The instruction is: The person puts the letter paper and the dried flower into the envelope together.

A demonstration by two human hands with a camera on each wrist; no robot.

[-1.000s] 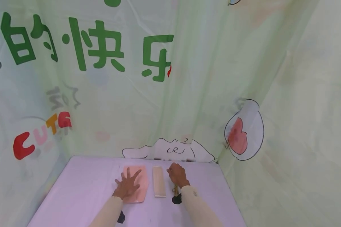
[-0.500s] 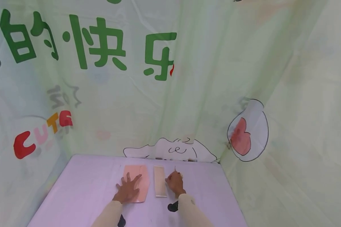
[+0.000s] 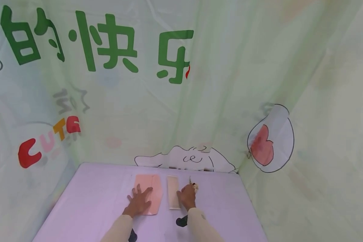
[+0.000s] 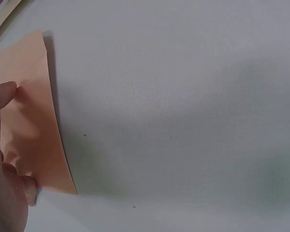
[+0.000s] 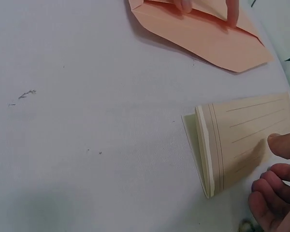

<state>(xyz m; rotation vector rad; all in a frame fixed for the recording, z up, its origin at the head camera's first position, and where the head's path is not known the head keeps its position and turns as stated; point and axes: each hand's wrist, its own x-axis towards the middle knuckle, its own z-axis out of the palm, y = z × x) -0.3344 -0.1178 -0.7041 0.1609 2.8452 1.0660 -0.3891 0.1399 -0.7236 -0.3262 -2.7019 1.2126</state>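
A pink envelope lies on the lilac table, its flap side visible in the right wrist view. My left hand rests on it with fingers spread; the thumb touches the paper. To the right is a folded sheet of cream lined paper, its layers slightly parted at the near end. My right hand is at its right edge, thumb out over the sheet and the other fingers loosely bent beside it. Just beyond this hand shows a small dried flower sprig, partly hidden.
A pale curtain with green characters and drawings encloses the table at the back and sides. Black devices sit at both wrists, the right one showing below its sleeve. Small dark marks dot the tabletop.
My right hand has come back toward me and in to the folded paper's edge, uncovering the sprig's flower end. My left hand stays on the envelope. The head view has shifted slightly.
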